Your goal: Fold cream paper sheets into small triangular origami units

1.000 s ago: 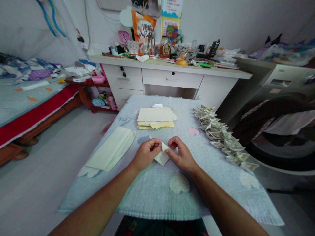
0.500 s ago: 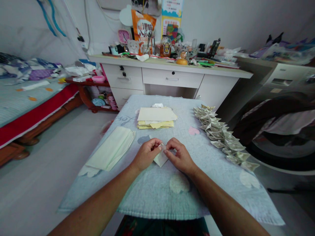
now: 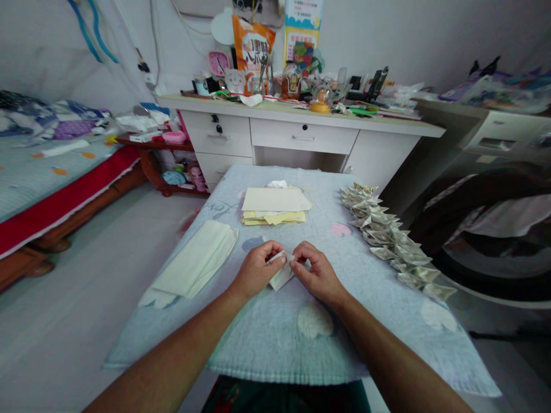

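Note:
Between my hands is a small folded piece of pale paper (image 3: pixel 280 279), its pointed lower end showing below my fingers. My left hand (image 3: pixel 260 267) pinches its upper left part between thumb and fingers. On the other side, my right hand (image 3: pixel 316 271) pinches the upper right edge. Beyond my hands lies a stack of cream and yellow paper (image 3: pixel 275 201). To the left rests a pile of long pale green-white sheets (image 3: pixel 194 261). Folded paper pieces with pointed tips (image 3: pixel 390 241) stand in rows along the right side.
A light blue patterned cloth (image 3: pixel 258 344) covers the table. Behind it stands a white desk (image 3: pixel 301 135) crowded with jars, a pink clock (image 3: pixel 218 63) and an orange bag (image 3: pixel 253 49). A bed (image 3: pixel 64 189) is at left, a washing machine (image 3: pixel 495 143) at right.
The folded paper has tilted slightly between my fingers, its lower point shifting a little left. Both hands keep their pinch. The whole view has shifted very slightly.

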A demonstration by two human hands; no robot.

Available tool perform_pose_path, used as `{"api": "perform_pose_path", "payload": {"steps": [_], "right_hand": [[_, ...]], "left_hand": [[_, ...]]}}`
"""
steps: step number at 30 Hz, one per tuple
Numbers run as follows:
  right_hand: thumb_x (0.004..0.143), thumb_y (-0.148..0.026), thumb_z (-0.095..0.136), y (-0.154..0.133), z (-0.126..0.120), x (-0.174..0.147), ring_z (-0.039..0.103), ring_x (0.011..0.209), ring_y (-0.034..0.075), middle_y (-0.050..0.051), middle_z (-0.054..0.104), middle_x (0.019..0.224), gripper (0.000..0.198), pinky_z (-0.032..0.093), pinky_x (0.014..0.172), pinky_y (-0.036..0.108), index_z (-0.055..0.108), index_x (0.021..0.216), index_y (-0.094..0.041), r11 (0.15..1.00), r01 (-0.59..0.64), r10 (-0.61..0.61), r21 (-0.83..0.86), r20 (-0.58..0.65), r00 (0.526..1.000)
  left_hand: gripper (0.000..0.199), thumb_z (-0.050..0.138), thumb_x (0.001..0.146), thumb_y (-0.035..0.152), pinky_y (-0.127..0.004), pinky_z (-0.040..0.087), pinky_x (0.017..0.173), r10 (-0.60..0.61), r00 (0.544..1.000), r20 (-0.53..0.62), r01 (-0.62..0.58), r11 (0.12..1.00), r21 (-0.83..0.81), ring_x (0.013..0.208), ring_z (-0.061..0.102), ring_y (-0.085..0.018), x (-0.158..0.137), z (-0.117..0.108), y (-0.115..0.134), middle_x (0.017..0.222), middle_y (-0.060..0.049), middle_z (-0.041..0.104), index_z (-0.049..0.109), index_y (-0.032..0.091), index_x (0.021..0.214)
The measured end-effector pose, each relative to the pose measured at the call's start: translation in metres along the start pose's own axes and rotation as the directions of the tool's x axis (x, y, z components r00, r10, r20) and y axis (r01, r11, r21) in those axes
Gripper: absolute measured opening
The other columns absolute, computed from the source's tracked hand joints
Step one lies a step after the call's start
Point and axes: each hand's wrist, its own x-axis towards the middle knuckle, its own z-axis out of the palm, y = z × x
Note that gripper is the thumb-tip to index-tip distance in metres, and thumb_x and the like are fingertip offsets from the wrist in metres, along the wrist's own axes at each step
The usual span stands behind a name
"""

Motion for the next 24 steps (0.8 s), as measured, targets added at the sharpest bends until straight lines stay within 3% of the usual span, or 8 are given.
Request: {"api": "perform_pose_path", "payload": {"steps": [8,18,21,24], "right_hand": [[0.083,-0.017,0.056,-0.004,0.004,0.001,0.052,0.079,0.016,0.003,0.051,0.082,0.004,0.041,0.073,0.029,0.056,0.08,-0.02,0.994,0.079,-0.081,-0.072,-0.019,0.997],[0.081,-0.022,0.058,-0.011,-0.002,-0.001,0.052,0.086,0.019,0.004,0.051,0.089,0.009,0.043,0.079,0.032,0.062,0.089,-0.02,0.997,0.079,-0.079,-0.011,0.0,0.997],[0.084,-0.023,0.055,-0.01,-0.003,-0.001,0.051,0.084,0.018,0.004,0.052,0.087,0.008,0.042,0.077,0.031,0.061,0.087,-0.02,0.999,0.044,-0.044,0.002,-0.054,0.998],[0.085,-0.026,0.055,-0.005,-0.002,-0.001,0.049,0.075,0.015,0.001,0.052,0.079,0.007,0.04,0.07,0.028,0.058,0.085,-0.019,0.997,-0.067,0.07,0.042,-0.067,0.995]], "left_hand": [[0.008,0.061,0.075,0.021,-0.021,0.041,0.061,-0.002,0.999,-0.034,0.004,0.999,0.053,0.064,0.053,-0.011,0.001,0.001,0.0,0.069,0.003,0.058,0.058,0.016,0.081],[0.017,0.065,0.076,0.029,-0.02,0.037,0.055,-0.047,0.998,0.048,0.051,0.994,-0.101,0.06,0.049,-0.01,-0.001,-0.001,0.003,0.067,0.003,0.056,0.06,0.015,0.083],[0.016,0.064,0.078,0.029,-0.02,0.038,0.057,-0.045,0.997,0.06,0.052,0.992,-0.117,0.061,0.049,-0.01,-0.001,-0.001,0.002,0.068,0.002,0.056,0.06,0.015,0.084],[0.016,0.063,0.079,0.03,-0.021,0.039,0.059,-0.054,0.996,0.069,0.064,0.986,-0.151,0.064,0.051,-0.01,0.0,-0.002,0.002,0.07,0.002,0.057,0.059,0.015,0.085]]}}
